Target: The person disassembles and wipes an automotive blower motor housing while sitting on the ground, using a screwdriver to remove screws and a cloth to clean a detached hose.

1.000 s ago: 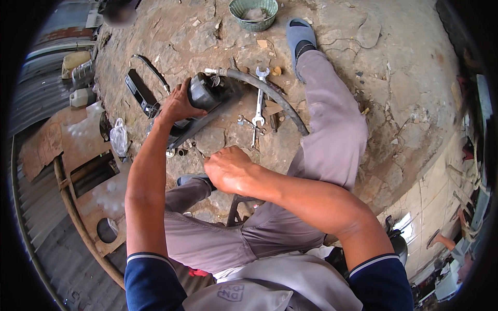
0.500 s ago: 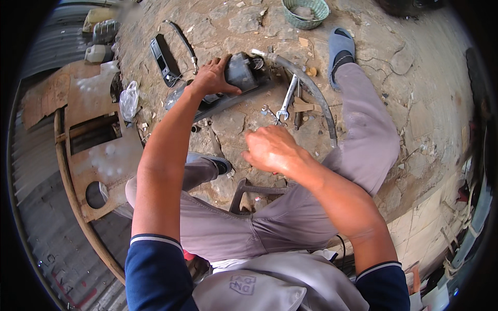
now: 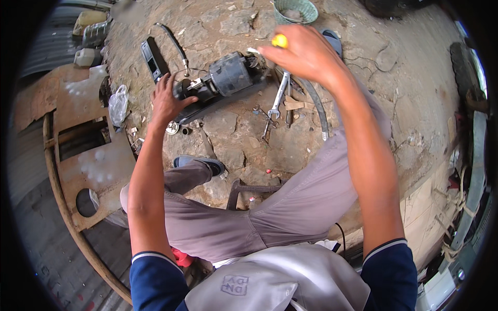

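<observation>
A black motor-like unit (image 3: 228, 75), a cylinder with smaller parts at its left end, lies tilted on the stony ground. My left hand (image 3: 167, 98) is at that left end, thumb and fingers spread against the dark parts. Higher up and to the right, my right hand (image 3: 306, 52) is closed round something with a yellow end (image 3: 280, 41); the rest of it is hidden in the fist. Below this hand lie an open-ended wrench (image 3: 280, 96), a dark slim tool (image 3: 289, 115) and a thick grey hose (image 3: 317, 106).
A long black casing (image 3: 154, 59) and a short black hose (image 3: 175, 42) lie beyond my left hand. At the back stands a green basket (image 3: 306, 8). Crumpled clear plastic (image 3: 118, 105) and a rusty sheet panel (image 3: 106, 158) are at the left. A dark stool frame (image 3: 236, 194) stands between my legs.
My left hand has slid left along the unit, uncovering the cylinder. My right hand has risen forward from near my knee to beyond the wrench, and the yellow end now shows in it.
</observation>
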Available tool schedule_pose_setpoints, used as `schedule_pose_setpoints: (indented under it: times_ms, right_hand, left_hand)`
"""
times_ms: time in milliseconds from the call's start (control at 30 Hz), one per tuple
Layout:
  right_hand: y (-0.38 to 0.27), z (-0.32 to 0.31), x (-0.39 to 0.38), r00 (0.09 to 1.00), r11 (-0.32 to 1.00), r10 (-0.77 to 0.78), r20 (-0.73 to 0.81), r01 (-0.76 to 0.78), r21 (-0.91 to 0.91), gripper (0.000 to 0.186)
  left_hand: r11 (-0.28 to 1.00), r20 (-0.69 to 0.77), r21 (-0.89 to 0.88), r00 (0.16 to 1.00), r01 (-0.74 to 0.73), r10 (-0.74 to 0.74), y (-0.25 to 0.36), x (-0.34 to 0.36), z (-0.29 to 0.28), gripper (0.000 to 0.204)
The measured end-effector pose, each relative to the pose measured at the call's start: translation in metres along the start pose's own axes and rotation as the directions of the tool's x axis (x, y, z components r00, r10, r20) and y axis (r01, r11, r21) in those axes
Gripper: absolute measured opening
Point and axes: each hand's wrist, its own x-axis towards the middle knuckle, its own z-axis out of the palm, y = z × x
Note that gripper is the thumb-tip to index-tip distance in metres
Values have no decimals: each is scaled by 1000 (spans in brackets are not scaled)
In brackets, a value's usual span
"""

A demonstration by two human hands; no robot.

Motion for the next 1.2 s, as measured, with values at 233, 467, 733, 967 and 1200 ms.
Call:
schedule_pose_setpoints:
  times_ms: [233,467,733,967,1200]
  right_hand:
    - [-10,39,43,997,996,-12,78,18,-83,44]
    - [7,60,40,997,995,-57,49,61,-82,38]
    - [8,74,49,996,995,-77,41,80,-65,34]
    - [18,88,50,997,996,-66,30,67,-52,34]
    - [18,85,51,996,995,-58,68,63,-72,35]
  left_hand:
    - [995,117,-85,992,52,-42,-44,-40,33,125]
    - [997,80,-74,997,11,-5,-49,-37,43,119]
    - [997,47,-73,998,-27,31,-52,-37,45,119]
    - [997,50,-80,999,-12,16,-50,-35,44,120]
    - [997,55,-81,998,-11,16,-49,-36,43,121]
